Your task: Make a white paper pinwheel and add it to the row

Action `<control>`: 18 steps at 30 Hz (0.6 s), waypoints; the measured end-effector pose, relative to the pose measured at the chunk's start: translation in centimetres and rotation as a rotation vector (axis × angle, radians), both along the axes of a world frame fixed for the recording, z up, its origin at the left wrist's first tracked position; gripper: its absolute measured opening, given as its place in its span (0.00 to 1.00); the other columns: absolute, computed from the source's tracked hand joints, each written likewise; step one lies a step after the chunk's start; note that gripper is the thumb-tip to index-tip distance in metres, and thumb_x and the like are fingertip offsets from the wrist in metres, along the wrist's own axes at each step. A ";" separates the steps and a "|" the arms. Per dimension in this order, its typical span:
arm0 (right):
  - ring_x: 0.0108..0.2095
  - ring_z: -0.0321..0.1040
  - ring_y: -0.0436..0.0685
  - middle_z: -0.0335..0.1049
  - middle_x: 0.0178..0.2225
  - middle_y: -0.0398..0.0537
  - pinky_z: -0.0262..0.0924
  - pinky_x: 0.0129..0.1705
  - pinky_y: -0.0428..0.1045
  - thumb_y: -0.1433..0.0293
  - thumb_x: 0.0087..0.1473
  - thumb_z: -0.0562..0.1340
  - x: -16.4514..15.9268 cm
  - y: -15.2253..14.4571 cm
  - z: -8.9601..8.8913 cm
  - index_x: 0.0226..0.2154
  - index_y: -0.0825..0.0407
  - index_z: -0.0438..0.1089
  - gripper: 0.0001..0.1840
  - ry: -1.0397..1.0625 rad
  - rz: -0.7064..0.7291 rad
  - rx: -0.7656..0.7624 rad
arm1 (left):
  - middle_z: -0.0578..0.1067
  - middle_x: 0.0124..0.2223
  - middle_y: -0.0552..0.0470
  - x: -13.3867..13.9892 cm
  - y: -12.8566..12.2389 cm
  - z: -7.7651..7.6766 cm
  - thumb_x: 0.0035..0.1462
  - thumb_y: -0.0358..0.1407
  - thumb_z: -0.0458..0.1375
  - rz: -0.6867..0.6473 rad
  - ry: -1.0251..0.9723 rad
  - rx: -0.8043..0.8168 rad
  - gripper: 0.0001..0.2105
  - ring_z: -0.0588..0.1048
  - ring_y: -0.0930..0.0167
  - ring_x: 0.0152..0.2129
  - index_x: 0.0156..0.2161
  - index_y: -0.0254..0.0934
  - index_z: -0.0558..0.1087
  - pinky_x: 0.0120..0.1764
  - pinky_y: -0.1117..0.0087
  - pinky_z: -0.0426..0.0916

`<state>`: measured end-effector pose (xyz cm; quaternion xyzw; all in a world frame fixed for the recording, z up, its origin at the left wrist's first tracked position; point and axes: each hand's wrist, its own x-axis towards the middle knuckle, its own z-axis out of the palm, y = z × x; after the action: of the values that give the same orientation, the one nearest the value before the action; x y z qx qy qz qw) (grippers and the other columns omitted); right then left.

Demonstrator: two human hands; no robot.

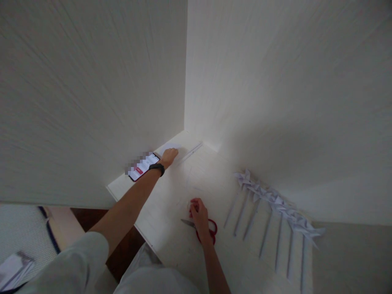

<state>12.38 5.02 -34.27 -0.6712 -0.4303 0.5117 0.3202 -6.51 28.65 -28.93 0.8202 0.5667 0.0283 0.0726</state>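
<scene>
My left hand, with a black band at its wrist, reaches to the far left of the white table. Its fingers are curled down at the edge of some white paper; their tips are hidden. Nearer to me, my right hand is closed, with thumb and fingers pinching a small, pale, round thing that looks like a tape roll. Under that wrist lie scissors with red handles, partly covered, their blades pointing left. Two thin white sticks lie right of my left hand.
Several white paper pinwheels on thin sticks lie in a row along the right wall. A phone with a lit screen lies by the left wall. Tall pale walls meet at the table's far corner. More papers are at lower left.
</scene>
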 end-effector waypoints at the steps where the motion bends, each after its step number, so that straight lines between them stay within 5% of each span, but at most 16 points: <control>1: 0.30 0.70 0.49 0.71 0.36 0.45 0.69 0.31 0.48 0.63 0.62 0.59 0.0 0.0 0.1 0.44 0.56 0.69 0.13 0.006 -0.002 -0.004 | 0.72 0.52 0.44 0.2 0.4 0.5 0.62 0.38 0.57 0.015 -0.024 0.022 0.16 0.74 0.64 0.44 0.53 0.34 0.69 0.45 0.56 0.73; 6: 0.32 0.71 0.50 0.72 0.38 0.47 0.69 0.34 0.49 0.63 0.62 0.59 0.1 0.1 0.3 0.45 0.55 0.68 0.14 0.038 -0.029 -0.021 | 0.72 0.52 0.44 0.6 1.1 4.1 0.62 0.38 0.57 0.094 -0.192 0.187 0.16 0.75 0.64 0.44 0.53 0.34 0.69 0.45 0.56 0.73; 11: 0.34 0.71 0.51 0.72 0.40 0.47 0.70 0.36 0.50 0.64 0.61 0.60 -0.1 0.3 0.8 0.45 0.55 0.69 0.13 0.104 -0.075 -0.020 | 0.72 0.54 0.43 -1.2 -3.3 7.3 0.62 0.37 0.57 0.080 -0.397 0.388 0.16 0.74 0.63 0.47 0.54 0.35 0.69 0.48 0.54 0.72; 18: 0.29 0.70 0.50 0.73 0.33 0.46 0.67 0.32 0.48 0.56 0.62 0.56 -1.1 -0.2 4.8 0.40 0.56 0.70 0.20 0.352 -0.140 0.074 | 0.79 0.48 0.43 -3.7 -13.6 5.6 0.65 0.30 0.52 -0.128 -0.549 0.505 0.10 0.79 0.66 0.45 0.47 0.32 0.73 0.46 0.59 0.76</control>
<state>11.30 4.80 -29.42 -0.5874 -0.3383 0.5815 0.4498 -10.19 15.08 -23.31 0.8079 0.4490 0.3813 0.0192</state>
